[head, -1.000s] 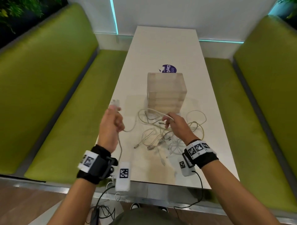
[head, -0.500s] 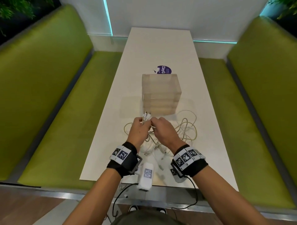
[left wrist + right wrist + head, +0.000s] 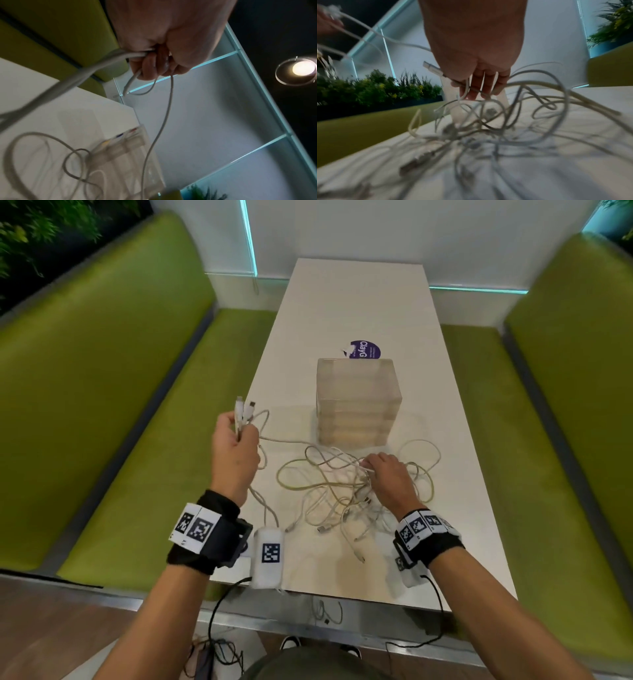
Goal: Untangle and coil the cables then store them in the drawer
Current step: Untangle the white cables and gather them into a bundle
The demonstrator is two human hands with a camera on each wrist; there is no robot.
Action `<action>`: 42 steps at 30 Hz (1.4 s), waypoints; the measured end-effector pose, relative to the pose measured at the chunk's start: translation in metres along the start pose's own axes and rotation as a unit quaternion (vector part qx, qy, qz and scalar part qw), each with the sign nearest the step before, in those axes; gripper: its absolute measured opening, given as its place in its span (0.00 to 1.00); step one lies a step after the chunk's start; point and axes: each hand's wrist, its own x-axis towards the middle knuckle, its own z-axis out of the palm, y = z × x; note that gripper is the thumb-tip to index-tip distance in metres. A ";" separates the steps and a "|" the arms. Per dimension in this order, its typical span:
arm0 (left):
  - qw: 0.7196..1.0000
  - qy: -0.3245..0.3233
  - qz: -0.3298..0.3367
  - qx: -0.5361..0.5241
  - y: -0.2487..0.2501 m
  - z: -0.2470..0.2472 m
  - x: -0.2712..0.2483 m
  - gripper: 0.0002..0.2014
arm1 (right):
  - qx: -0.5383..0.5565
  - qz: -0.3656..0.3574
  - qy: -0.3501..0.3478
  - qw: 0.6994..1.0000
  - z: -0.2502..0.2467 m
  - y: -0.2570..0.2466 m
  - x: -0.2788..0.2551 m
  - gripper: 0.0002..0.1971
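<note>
A tangle of white cables (image 3: 346, 491) (image 3: 488, 121) lies on the white table (image 3: 359, 302), in front of a translucent drawer unit (image 3: 356, 402). My left hand (image 3: 236, 440) (image 3: 154, 58) is raised over the table's left edge, gripping white cable ends whose two plugs (image 3: 245, 409) stick up above the fist; strands run from it down into the tangle. My right hand (image 3: 383, 470) (image 3: 479, 83) reaches into the pile and pinches a white cable with a USB plug (image 3: 433, 69) between thumb and fingers.
Green benches (image 3: 102, 405) (image 3: 548, 422) flank the table on both sides. A purple sticker (image 3: 364, 349) lies behind the drawer unit. More cables (image 3: 325, 611) hang below the table's near edge. Plants (image 3: 376, 86) stand beyond the left bench.
Half a second ago both hands met over the tangle. Since then my left hand has pulled up and left with the plug ends, and my right hand has dropped into the pile.
</note>
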 end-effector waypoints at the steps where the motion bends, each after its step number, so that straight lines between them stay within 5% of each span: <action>1: 1.000 -0.019 -0.010 0.012 -0.004 0.001 -0.003 0.11 | 0.013 0.000 0.004 1.000 -0.002 -0.006 0.001 0.09; 6: 0.984 -0.163 -0.041 0.063 -0.028 0.033 -0.028 0.13 | 0.070 -0.032 0.024 0.997 -0.013 -0.042 0.002 0.11; 9: 0.976 -0.195 -0.059 0.078 -0.038 0.057 -0.039 0.09 | 0.072 -0.067 0.030 0.995 -0.019 -0.062 -0.003 0.11; 13: 0.977 -0.194 -0.069 0.054 -0.038 0.067 -0.045 0.17 | 0.058 -0.083 0.046 0.994 -0.025 -0.074 -0.009 0.11; 21: 0.982 -0.170 -0.075 -0.033 -0.030 0.067 -0.051 0.13 | -0.056 -0.060 0.001 0.997 -0.020 -0.085 -0.023 0.20; 27: 0.985 -0.157 -0.053 -0.047 -0.024 0.055 -0.047 0.13 | 0.015 -0.073 0.037 0.997 -0.017 -0.080 -0.023 0.12; 36: 0.981 -0.101 -0.015 -0.165 -0.016 0.001 -0.035 0.14 | 0.029 -0.052 -0.009 0.998 -0.011 -0.032 -0.018 0.12; 42: 0.972 -0.056 -0.001 -0.229 0.006 -0.010 -0.041 0.11 | 0.041 0.027 -0.063 0.997 -0.009 -0.025 -0.011 0.12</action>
